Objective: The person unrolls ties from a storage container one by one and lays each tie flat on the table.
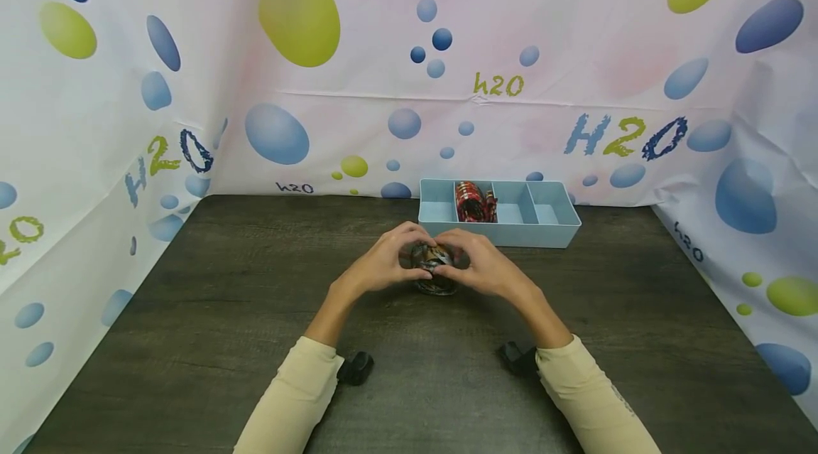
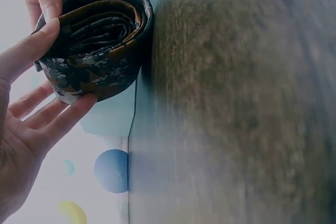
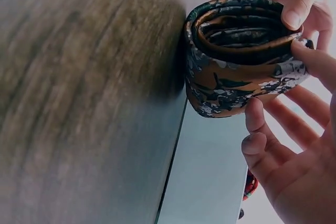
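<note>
A rolled-up necktie (image 1: 437, 286), dark with an orange-brown and pale floral pattern, stands on its side on the tabletop, its coil showing at the end. My left hand (image 1: 390, 260) holds it from the left, the thumb at the coil's upper edge and the fingers along the far side. From the right, my right hand (image 1: 481, 263) grips the same roll (image 3: 231, 82), thumb close to the other thumb. In the left wrist view, the roll (image 2: 92, 74) touches the table, and both thumbs meet near its loose outer edge.
Just behind the hands sits a pale blue divided box (image 1: 530, 235). One of its compartments holds a red plaid roll (image 1: 471, 202). The dark wooden table (image 1: 268, 248) is bordered by a white sheet (image 1: 358, 84) printed with coloured dots.
</note>
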Demonstrator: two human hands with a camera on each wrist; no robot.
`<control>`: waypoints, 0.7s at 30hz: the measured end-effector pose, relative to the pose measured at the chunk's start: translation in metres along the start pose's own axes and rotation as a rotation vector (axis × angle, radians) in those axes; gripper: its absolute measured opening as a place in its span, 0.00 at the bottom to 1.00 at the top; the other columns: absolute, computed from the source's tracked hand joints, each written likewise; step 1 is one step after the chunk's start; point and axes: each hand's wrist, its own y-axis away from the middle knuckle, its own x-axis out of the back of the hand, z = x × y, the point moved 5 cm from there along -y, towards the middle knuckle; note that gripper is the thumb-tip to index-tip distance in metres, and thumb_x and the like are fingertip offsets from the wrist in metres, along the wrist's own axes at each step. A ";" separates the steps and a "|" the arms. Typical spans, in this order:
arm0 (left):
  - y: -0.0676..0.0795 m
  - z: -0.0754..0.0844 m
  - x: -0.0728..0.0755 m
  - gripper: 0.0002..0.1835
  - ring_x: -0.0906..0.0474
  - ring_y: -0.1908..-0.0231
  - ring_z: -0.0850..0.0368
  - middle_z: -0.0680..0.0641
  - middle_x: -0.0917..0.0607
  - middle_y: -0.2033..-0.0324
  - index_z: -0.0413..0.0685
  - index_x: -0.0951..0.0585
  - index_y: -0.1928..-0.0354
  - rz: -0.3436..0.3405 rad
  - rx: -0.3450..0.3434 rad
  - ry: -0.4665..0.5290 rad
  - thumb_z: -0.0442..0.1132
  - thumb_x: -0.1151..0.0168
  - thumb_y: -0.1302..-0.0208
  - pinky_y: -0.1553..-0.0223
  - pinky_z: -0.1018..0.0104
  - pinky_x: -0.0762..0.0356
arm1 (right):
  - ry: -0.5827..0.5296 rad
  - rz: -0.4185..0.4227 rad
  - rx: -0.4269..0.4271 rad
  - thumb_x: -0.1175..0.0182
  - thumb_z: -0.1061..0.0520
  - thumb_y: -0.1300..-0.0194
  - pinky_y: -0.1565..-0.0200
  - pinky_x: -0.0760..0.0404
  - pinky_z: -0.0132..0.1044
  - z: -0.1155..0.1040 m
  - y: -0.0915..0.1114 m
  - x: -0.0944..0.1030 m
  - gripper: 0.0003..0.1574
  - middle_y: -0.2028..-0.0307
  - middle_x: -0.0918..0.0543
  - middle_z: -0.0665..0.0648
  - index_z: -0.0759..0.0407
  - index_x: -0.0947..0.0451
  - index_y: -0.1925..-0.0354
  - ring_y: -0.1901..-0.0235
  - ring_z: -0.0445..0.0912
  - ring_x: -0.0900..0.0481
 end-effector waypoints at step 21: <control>0.001 -0.003 0.002 0.27 0.22 0.43 0.43 0.39 0.22 0.44 0.38 0.24 0.40 -0.019 0.071 0.022 0.30 0.24 0.40 0.52 0.54 0.15 | 0.007 0.009 -0.133 0.25 0.62 0.38 0.68 0.17 0.39 0.011 0.011 0.027 0.25 0.58 0.16 0.62 0.68 0.20 0.45 0.72 0.42 0.21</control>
